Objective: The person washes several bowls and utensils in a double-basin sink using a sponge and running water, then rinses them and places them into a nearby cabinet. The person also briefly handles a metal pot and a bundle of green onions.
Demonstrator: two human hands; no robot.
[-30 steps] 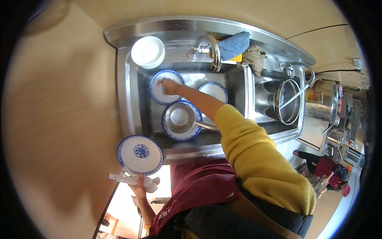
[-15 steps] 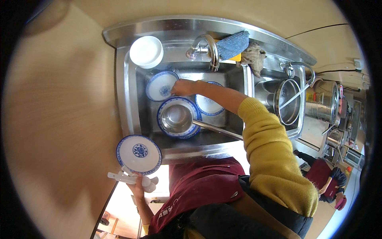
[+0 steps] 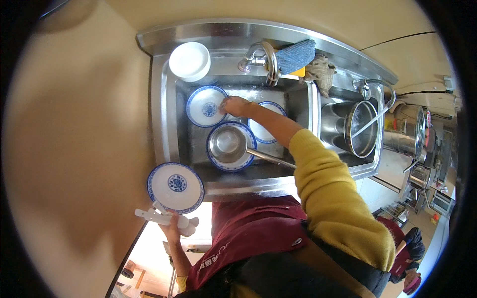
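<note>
Right hand: my right hand (image 3: 236, 107) reaches over the left basin (image 3: 197, 160), fingers drawn together at the right rim of the far plate (image 3: 204, 105); I cannot tell whether they grip it.
Left hand: my left hand (image 3: 171, 229) is closed around several white spoons (image 3: 186, 226), handles pointing left, bowls to the right.
Near plate: the near plate (image 3: 175, 201), blue-rimmed with a blue flower, lies over the sink's front left corner; its lower edge meets my left hand, and I cannot tell how much the hand bears.
Far plate: it is in the basin's back left part, face up.
In the way: a steel pan (image 3: 227, 144) sits on the middle plate (image 3: 233, 167) and covers most of it; its handle (image 3: 271, 158) slants across to my sleeve (image 3: 333, 193).
Right plate: the right plate (image 3: 267, 130) lies partly behind my forearm.
Back ledge: white bowls (image 3: 190, 59) at the left corner; a curved tap (image 3: 272, 62) beside a blue cloth (image 3: 296, 56) and a brown cloth (image 3: 321, 74).
Right basin: a steel pot (image 3: 338, 129) leans there, a pale hose (image 3: 368, 125) running into its mouth.
Beyond: a large steel drum (image 3: 403, 127), and a co-worker (image 3: 397, 236) in dark red at lower right.
</note>
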